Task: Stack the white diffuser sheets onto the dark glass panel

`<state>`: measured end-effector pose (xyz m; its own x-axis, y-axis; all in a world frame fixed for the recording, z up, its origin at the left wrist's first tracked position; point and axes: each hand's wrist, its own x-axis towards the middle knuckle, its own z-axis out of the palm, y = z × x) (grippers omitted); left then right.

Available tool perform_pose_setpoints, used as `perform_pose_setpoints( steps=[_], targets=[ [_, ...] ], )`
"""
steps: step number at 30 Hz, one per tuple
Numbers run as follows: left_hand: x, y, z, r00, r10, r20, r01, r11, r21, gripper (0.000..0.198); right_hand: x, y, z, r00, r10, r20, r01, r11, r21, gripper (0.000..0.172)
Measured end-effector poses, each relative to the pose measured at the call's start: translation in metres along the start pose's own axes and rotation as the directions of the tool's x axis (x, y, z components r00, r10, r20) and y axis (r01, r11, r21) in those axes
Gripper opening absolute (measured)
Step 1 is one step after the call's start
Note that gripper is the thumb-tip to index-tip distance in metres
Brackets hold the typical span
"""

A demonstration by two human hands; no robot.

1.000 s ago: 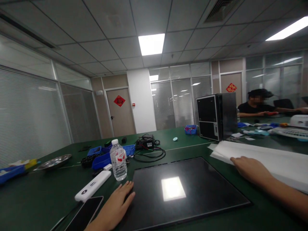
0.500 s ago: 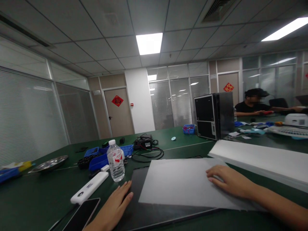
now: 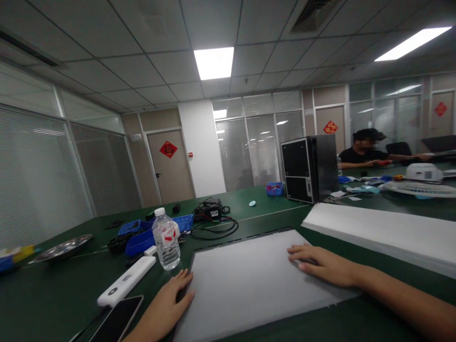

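Observation:
A white translucent sheet (image 3: 242, 285) lies over a dark flat panel, and only a thin dark strip of the panel's edge (image 3: 263, 233) shows along the back. My right hand (image 3: 320, 266) rests palm down on the right part of the sheet, its fingers stretched out. At the left edge of the sheet lies my left hand (image 3: 171, 297), fingers extended and touching that border. Neither hand grips anything. Close beyond my left hand, a clear water bottle (image 3: 166, 242) with a white cap stands upright.
Left of my left hand are a white power strip-like device (image 3: 128, 281) and a phone (image 3: 116, 320). Blue bins (image 3: 142, 243) and black cables (image 3: 213, 230) sit behind. A white stack (image 3: 377, 235) lies right, near a computer tower (image 3: 308, 168). A person (image 3: 366, 149) sits beyond.
The white sheet has shifted left and toward me and now covers nearly all of the dark panel. My right hand has moved left with it; my left hand stays at the left edge.

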<state>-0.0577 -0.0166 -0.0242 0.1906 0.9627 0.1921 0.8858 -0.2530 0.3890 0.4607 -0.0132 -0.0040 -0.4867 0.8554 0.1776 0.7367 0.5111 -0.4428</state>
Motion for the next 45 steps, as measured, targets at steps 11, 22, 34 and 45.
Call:
perform_pose_setpoints(
  steps=[11, 22, 34, 45],
  targets=[
    [0.005, 0.009, -0.004, 0.996, -0.068, -0.066, 0.076, 0.989, 0.125, 0.063, -0.034, 0.162, -0.049, 0.768, 0.435, -0.469, -0.589, 0.768, -0.252, 0.081],
    [0.003, -0.005, 0.004, 0.997, -0.011, -0.079, 0.019, 0.994, 0.108, 0.061, -0.028, 0.125, -0.043, 0.78, 0.383, -0.495, -0.598, 0.688, -0.411, 0.038],
    [-0.005, 0.013, -0.005, 1.0, -0.009, 0.002, 0.008, 0.979, 0.206, 0.065, -0.007, 0.004, -0.026, 0.974, 0.006, -0.227, -0.093, 0.923, -0.374, 0.049],
    [-0.006, 0.01, -0.003, 1.0, 0.01, -0.025, -0.007, 0.993, 0.119, 0.064, -0.007, -0.004, -0.014, 0.996, -0.044, -0.08, 0.025, 0.974, -0.225, 0.046]
  ],
)
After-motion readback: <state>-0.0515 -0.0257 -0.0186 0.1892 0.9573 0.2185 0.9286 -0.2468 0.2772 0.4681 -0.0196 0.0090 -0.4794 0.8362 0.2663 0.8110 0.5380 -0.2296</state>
